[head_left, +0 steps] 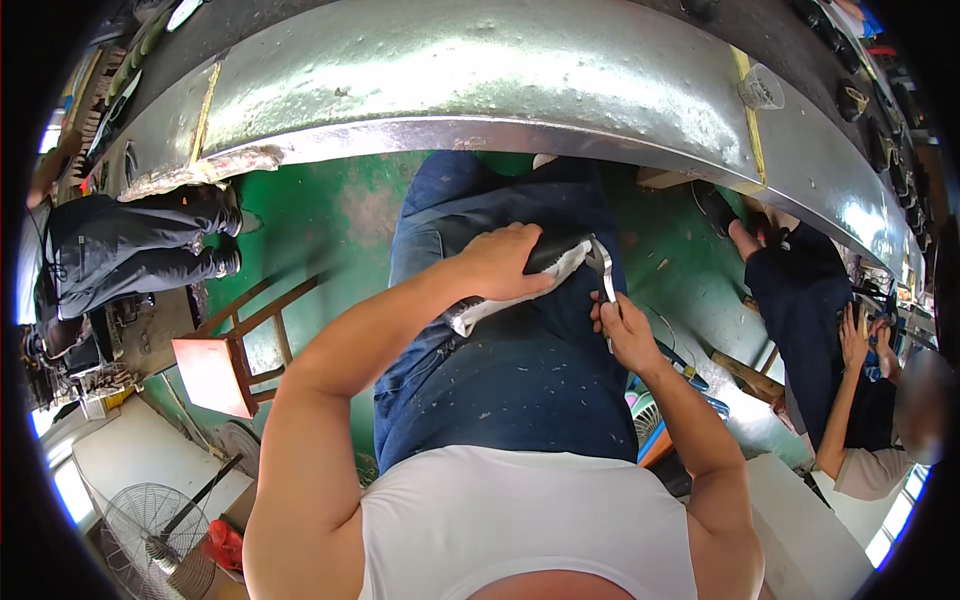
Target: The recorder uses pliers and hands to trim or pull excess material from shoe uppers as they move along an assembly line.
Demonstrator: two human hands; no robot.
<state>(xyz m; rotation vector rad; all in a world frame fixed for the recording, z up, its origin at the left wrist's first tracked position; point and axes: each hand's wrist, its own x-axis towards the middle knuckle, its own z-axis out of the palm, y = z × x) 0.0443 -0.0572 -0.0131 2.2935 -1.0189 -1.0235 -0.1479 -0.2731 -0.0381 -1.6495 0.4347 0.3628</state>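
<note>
A black shoe upper (561, 244) with a pale white edge lies slantwise across my lap, seemingly stretched over a shoe form. My left hand (503, 262) is wrapped over its top from the left, fingers pressing on the black side. In my right hand (625, 331) are metal pincers (602, 264), the handles inside my curled fingers. Their curved head meets the white edge at the right end of the shoe. Whether the jaws grip the edge is too small to tell. My blue trousers (500, 390) are under the shoe.
A metal-topped bench (470, 75) curves across in front of my knees, with a clear plastic cup (761, 88) on it. To the left are a wooden stool (215, 375), a person's legs (150, 235) and a fan (155, 535). Another person (800, 310) sits at the right.
</note>
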